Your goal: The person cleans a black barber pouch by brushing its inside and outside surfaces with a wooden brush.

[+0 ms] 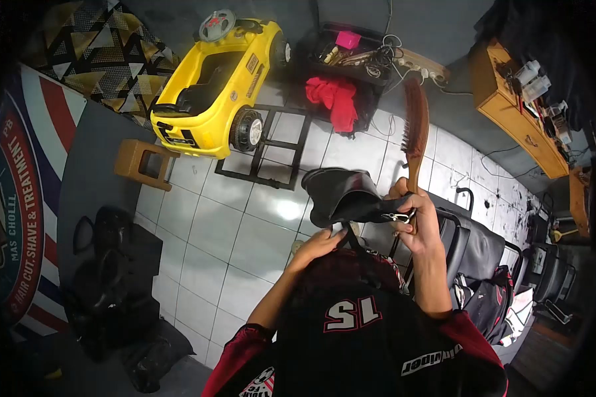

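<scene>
My right hand [420,221] is closed round the wooden handle of a long brush [415,126]. The brush stands upright, its dark reddish bristles facing left. The same fingers also grip the end of a black pouch [341,195], beside a small metal clip [397,217]. This pouch, which looks like a barber's tool holster, hangs in front of my body with its wide end to the left. Just below it, my left hand [319,246] has its fingertips closed on a dark strap [354,239]; the exact grip is partly hidden.
A yellow toy car [218,86] stands ahead on the tiled floor near a brown stool [142,163] and a black frame [295,149]. Beyond are a cluttered black cart [351,73] and red cloth [334,99]. Black chairs [477,248] and a wooden cabinet [503,92] stand right.
</scene>
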`<state>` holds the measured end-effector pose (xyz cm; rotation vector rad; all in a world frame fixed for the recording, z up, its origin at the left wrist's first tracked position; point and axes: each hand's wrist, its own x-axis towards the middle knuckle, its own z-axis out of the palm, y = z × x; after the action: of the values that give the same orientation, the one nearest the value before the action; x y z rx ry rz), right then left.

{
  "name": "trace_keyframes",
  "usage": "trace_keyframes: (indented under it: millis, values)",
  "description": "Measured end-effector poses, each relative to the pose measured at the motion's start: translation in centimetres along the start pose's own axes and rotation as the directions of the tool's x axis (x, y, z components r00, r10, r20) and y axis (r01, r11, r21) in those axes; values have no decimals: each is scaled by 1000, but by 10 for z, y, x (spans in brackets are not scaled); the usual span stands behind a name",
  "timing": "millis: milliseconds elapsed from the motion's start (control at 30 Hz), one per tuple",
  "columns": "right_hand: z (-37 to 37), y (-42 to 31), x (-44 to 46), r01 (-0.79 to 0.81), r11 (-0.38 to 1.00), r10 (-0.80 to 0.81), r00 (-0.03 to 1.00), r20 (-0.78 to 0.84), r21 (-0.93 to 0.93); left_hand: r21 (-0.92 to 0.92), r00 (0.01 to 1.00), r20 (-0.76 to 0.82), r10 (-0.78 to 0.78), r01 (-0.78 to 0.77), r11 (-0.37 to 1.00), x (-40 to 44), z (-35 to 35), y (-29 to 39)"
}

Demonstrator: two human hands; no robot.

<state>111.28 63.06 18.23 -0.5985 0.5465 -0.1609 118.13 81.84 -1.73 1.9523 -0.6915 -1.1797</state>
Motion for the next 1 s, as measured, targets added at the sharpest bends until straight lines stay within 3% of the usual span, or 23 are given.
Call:
trace_keyframes:
  millis: [33,67,133,167,233,267,367,400,500,567,600,633,667,700,733,767,800,833,900,967,1000]
  values:
    - [3,-2,-4,3,1000,-3,1000,2,-4,-118,965,-224,136,-165,979,15,9,-8]
    - [4,-3,-8,-3,999,1,999,44,42,-303,913,-279,299,-379,874,41,15,-27]
    - [13,-9,-17,-16,995,6,995,96,101,-457,825,-361,435,-563,689,75,6,-21]
    - [17,-11,-20,-12,995,3,995,96,101,-786,850,-275,449,-468,404,79,-8,9]
    - [22,-15,-26,-24,974,-13,986,164,225,-967,847,-192,496,-251,54,88,-11,12]
    - [27,-18,-28,-47,963,1,986,169,266,-923,829,-175,531,-325,205,99,-9,-1]
    - [28,-20,-27,-17,971,-27,983,182,238,-981,840,-77,537,-159,108,97,-13,6]
    - [26,-20,-27,-21,977,-18,984,177,213,-736,738,-67,672,-491,466,94,-22,11]
    - [18,-13,-22,-6,977,-16,995,103,211,-459,719,-123,684,-652,603,43,-21,53]
    - [10,-9,-19,0,986,-14,997,81,165,-456,796,-235,558,-598,659,17,-21,63]
    - [2,-5,-15,36,990,-37,999,5,139,-648,840,-305,449,-528,549,22,-3,50]
    - [-5,-1,-11,72,991,-65,995,-70,111,-648,842,-300,448,-525,552,15,0,48]
    - [-9,0,-8,81,991,-75,996,-52,104,-831,955,-168,243,-270,486,9,4,47]
    - [-5,0,-7,81,991,-75,996,-57,107,-938,999,17,51,-2,346,3,9,45]
    - [3,1,-5,167,986,-167,971,-170,-15,-938,999,21,50,2,347,0,13,34]
    - [7,1,-4,236,961,-267,926,-267,-145,-860,988,152,11,126,495,0,15,16]
    - [-5,4,2,262,947,-303,922,-242,-188,-743,962,270,-49,240,625,-2,12,5]
    - [-8,4,4,264,947,-304,921,-243,-184,-740,961,271,-50,241,628,-11,-1,11]
    - [-15,4,5,264,892,-365,899,-241,-368,-637,944,329,42,189,748,-40,-29,29]
    - [-24,7,5,237,882,-350,908,-229,-408,-724,944,325,62,206,659,-68,-61,53]
    - [-26,11,5,187,871,-309,927,-211,-454,-856,954,194,230,50,515,-81,-71,70]
